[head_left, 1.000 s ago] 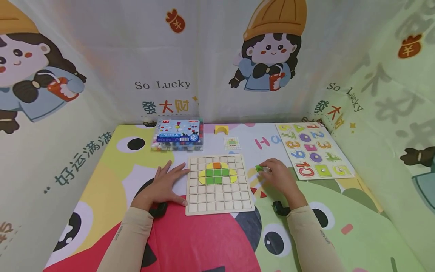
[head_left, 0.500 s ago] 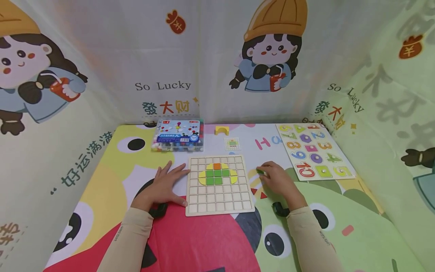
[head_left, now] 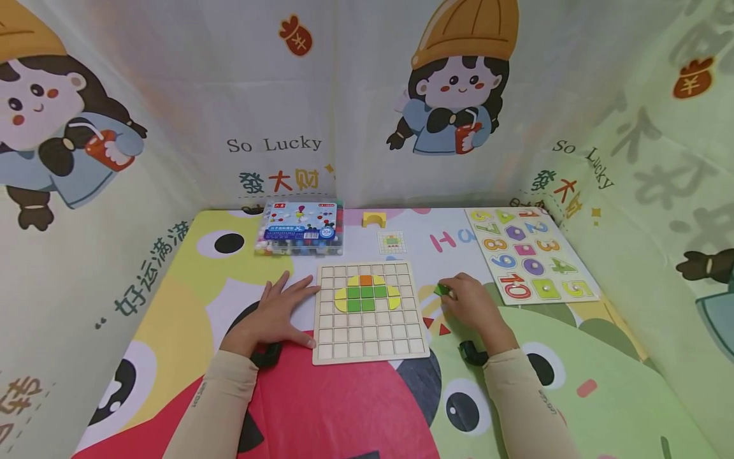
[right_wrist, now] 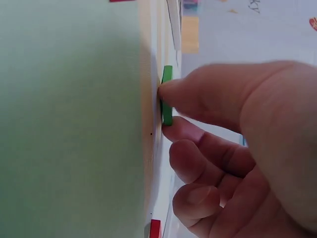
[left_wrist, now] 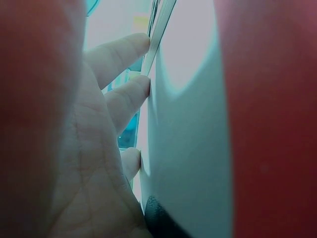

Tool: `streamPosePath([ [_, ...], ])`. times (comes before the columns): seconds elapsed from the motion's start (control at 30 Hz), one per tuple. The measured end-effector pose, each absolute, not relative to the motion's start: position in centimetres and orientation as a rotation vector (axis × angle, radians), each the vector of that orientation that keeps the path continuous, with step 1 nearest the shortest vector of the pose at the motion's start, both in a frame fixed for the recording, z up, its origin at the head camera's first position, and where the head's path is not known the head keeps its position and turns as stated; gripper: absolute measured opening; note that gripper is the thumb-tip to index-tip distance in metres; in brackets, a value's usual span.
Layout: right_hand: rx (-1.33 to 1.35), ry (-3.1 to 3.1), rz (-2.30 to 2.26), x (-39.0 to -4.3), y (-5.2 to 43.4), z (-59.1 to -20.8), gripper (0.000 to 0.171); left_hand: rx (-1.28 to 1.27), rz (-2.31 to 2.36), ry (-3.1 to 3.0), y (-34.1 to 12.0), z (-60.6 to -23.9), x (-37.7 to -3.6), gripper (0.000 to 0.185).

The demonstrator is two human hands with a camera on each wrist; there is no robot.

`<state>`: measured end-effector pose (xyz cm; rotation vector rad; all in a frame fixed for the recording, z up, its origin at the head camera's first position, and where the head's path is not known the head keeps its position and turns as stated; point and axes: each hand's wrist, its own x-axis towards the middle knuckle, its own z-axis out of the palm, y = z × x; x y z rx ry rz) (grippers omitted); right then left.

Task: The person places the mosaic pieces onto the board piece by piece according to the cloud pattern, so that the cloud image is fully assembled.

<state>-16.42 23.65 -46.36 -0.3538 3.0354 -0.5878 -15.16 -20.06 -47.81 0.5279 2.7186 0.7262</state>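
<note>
A pale wooden grid board lies flat in the head view, with green, yellow and one orange tile set in its upper half. My left hand is spread at the board's left side, fingertips and thumb touching its edge. To the right of the board, my right hand pinches a small green tile between thumb and index finger, low over the mat. The other fingers are curled in the right wrist view. Two red triangle tiles lie on the mat between the board and this hand.
Behind the board lie a small pattern card and a yellow arch block. A clear plastic box of colored pieces stands at back left. A number puzzle board lies at right. Printed curtains hang behind and at the sides.
My right hand's fingers have shifted around the green tile and drawn slightly right with it. A clearish piece seen by the fingers earlier is out of sight. My left hand stays put.
</note>
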Motion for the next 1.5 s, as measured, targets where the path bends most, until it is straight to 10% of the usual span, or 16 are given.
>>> streamPosePath([
  [1.5, -1.007, 2.723, -0.493, -17.4, 15.3, -42.4, 0.024, 0.563, 0.740, 2.721, -20.2, -47.9, -15.2, 0.116],
])
